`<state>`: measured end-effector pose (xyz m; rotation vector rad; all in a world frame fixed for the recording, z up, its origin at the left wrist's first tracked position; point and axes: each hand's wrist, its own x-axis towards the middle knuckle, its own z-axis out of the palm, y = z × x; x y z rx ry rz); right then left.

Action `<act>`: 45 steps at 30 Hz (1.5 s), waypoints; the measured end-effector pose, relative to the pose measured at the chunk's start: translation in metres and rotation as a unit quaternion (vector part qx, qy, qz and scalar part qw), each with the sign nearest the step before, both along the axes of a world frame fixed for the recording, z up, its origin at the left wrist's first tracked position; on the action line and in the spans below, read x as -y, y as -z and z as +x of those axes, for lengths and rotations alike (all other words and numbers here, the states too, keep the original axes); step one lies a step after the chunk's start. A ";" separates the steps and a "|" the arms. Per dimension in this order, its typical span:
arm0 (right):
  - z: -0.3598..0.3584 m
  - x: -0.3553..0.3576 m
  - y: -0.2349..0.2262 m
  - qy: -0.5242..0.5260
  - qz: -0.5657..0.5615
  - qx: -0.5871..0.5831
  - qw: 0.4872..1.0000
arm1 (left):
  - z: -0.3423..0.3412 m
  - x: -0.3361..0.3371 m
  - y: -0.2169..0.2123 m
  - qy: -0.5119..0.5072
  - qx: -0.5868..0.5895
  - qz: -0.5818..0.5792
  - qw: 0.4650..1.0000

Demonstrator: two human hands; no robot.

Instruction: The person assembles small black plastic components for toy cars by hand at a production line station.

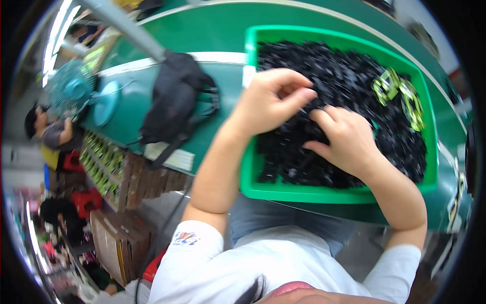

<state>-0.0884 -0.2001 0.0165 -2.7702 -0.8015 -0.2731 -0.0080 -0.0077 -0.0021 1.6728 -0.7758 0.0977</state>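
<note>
A green plastic bin point(340, 195) holds a deep heap of small glossy black plastic pieces point(349, 71). Over the left part of the heap, my left hand point(273, 101) is closed, its fingers curled toward the thumb; whatever is between the fingertips is too small to make out. Close beside it, my right hand point(349, 139) reaches down to the pieces with thumb and forefinger apart, and nothing shows between them. Its other fingertips are partly hidden. Shiny yellow-green parts point(400, 96) lie on top of the heap at the right.
The bin stands on a green table point(228, 96). Left of it lie a black bag point(177, 96) and a paper sheet point(172, 156); farther left is a teal fan point(76, 91). Cardboard boxes point(116, 238) and a tray of yellow-green parts point(104, 164) are lower left. Another person point(53, 134) sits beyond.
</note>
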 end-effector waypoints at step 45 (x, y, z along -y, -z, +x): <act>0.017 0.009 -0.002 0.042 0.379 -0.102 0.919 | 0.000 -0.009 -0.002 0.084 0.033 0.023 0.996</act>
